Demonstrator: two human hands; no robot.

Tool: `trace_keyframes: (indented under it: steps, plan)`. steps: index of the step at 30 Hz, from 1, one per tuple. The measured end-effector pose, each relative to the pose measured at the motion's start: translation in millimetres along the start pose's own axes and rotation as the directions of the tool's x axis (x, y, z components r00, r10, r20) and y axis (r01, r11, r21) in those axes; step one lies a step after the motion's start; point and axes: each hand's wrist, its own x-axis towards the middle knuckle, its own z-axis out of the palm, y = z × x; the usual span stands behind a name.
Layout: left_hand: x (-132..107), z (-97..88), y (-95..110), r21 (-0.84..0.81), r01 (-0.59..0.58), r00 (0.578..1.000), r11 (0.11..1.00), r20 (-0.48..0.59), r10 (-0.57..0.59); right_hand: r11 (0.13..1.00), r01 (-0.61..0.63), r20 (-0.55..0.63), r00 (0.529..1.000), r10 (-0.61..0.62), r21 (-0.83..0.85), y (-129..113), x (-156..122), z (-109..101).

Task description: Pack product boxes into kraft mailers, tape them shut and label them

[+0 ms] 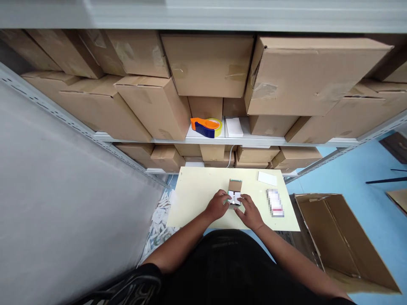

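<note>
A small open cardboard box [235, 191] with its brown lid flap raised sits on a pale yellow table [197, 199]. My left hand [217, 204] grips the box's left side with curled fingers. My right hand [249, 210] holds its right front corner, fingers closed on it. White flaps or contents show between my thumbs; I cannot make out what they are.
A labelled packet [275, 202] and a white card [267, 178] lie on the table's right part. A big open carton [340, 241] stands on the blue floor to the right. Shelves of cartons rise behind, with an orange tape dispenser [206, 126]. White scraps [160, 216] lie left of the table.
</note>
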Motion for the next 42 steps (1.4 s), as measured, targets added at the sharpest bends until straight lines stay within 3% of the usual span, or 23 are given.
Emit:
trace_keyframes:
  steps: [4, 6, 9, 15, 19, 23, 29, 31, 33, 36, 39, 42]
  plan:
    - [28.5, -13.5, 10.2, -0.062, 0.138, 0.988, 0.988, -0.061, -0.142, 0.999, 0.006, -0.018, 1.000, -0.007, -0.038, 1.2, 4.7, 8.9]
    - [39.8, -21.1, 17.1, -0.126, 0.162, 0.986, 0.979, -0.015, -0.165, 0.999, 0.009, -0.024, 1.000, -0.010, -0.045, 2.8, 5.2, 9.9]
    - [41.6, -26.5, 23.2, -0.127, 0.057, 0.996, 0.990, 0.082, -0.047, 1.000, -0.008, -0.033, 0.999, 0.007, -0.023, 5.2, 4.3, 10.2]
    - [17.0, -14.6, 8.9, 0.197, -0.269, 0.961, 0.943, 0.128, 0.247, 0.992, -0.086, -0.083, 0.992, 0.093, 0.092, 7.0, 1.3, 14.4]
    - [13.2, -8.0, -5.4, 0.292, -0.333, 0.941, 0.897, 0.169, 0.294, 0.991, -0.091, -0.081, 0.992, 0.099, 0.098, 7.0, 1.8, 14.2]
    - [15.7, -6.6, -13.3, 0.348, -0.391, 0.917, 0.852, 0.229, 0.327, 0.998, -0.026, -0.066, 0.997, 0.030, 0.064, 7.5, 3.1, 12.0]
    - [6.5, -3.8, -16.3, 0.305, -0.405, 0.907, 0.862, 0.257, 0.335, 0.999, -0.013, -0.054, 0.998, 0.015, 0.035, 7.2, 2.5, 6.7]
    - [-0.1, -1.6, -17.5, 0.226, -0.372, 0.921, 0.900, 0.214, 0.326, 0.994, -0.062, -0.018, 0.998, 0.064, 0.090, 6.7, 1.9, 3.9]
    - [-6.2, 2.5, -20.0, 0.095, -0.266, 0.960, 0.959, 0.115, 0.255, 0.969, -0.180, 0.037, 0.984, 0.176, 0.172, 8.0, 0.5, 3.1]
    - [-11.4, 13.7, -27.7, -0.166, 0.013, 1.000, 0.986, -0.006, -0.014, 0.881, -0.390, 0.166, 0.920, 0.356, 0.268, 16.4, -4.1, 9.1]
    - [-11.8, 28.7, -40.1, -0.337, 0.257, 0.966, 0.906, 0.105, -0.235, 0.811, -0.512, 0.330, 0.846, 0.418, 0.285, 30.0, -9.3, 23.0]
    - [-11.5, 38.5, -53.3, -0.398, 0.377, 0.924, 0.836, 0.228, -0.308, 0.786, -0.559, 0.403, 0.804, 0.436, 0.265, 40.3, -7.4, 39.8]
